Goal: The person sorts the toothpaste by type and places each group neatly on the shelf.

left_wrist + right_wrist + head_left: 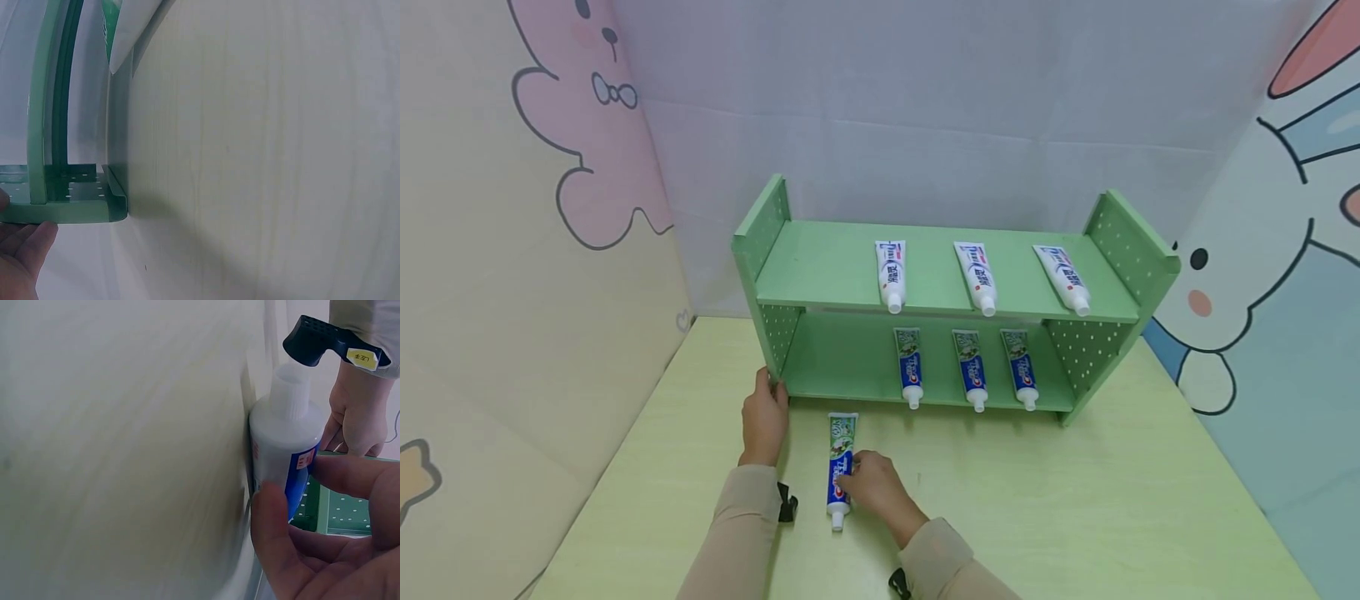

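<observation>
A blue and green toothpaste tube [841, 454] lies in front of the green shelf [850, 354], its white cap toward me. My right hand [877, 490] pinches this tube near the cap end, thumb on one side and fingers on the other, as the right wrist view shows around the white shoulder of the tube [281, 447]. With my left hand [765, 421] I hold the front edge of the shelf's left side panel. In the left wrist view the fingers [34, 250] lie against the outer face of that panel [81, 211].
Three white toothpaste tubes [976, 279] lie side by side on the upper board. On the lower board rest three blue and green tubes [970, 367], caps at the front edge. The shelf stands on a pale wooden table [1112, 500], with printed cloth walls around it.
</observation>
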Demonstrator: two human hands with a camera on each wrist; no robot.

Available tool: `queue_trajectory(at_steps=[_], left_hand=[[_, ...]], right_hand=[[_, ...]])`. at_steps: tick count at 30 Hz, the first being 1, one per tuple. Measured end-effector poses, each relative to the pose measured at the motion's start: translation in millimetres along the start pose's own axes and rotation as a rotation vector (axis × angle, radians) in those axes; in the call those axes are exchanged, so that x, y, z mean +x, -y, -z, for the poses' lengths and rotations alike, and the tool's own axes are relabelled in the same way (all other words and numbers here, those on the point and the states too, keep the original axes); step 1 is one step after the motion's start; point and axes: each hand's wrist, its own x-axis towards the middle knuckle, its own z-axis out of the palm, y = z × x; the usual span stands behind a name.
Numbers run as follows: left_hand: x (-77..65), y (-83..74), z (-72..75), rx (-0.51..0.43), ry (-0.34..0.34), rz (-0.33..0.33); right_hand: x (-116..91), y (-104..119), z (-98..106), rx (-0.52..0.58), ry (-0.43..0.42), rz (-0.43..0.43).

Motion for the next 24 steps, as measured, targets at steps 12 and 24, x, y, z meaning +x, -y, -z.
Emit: queue_trajectory(at_steps=[12, 24], left_hand=[[-1.6, -2.4, 1.5, -0.001, 0.004, 0.005], [-1.3, -0.1, 0.6, 0.006, -0.01, -0.01]], right_hand=[[1.3, 3.8, -8.1, 0.074, 0.002, -0.029], [-0.1, 7.7, -13.6, 0.095, -0.011, -0.007]])
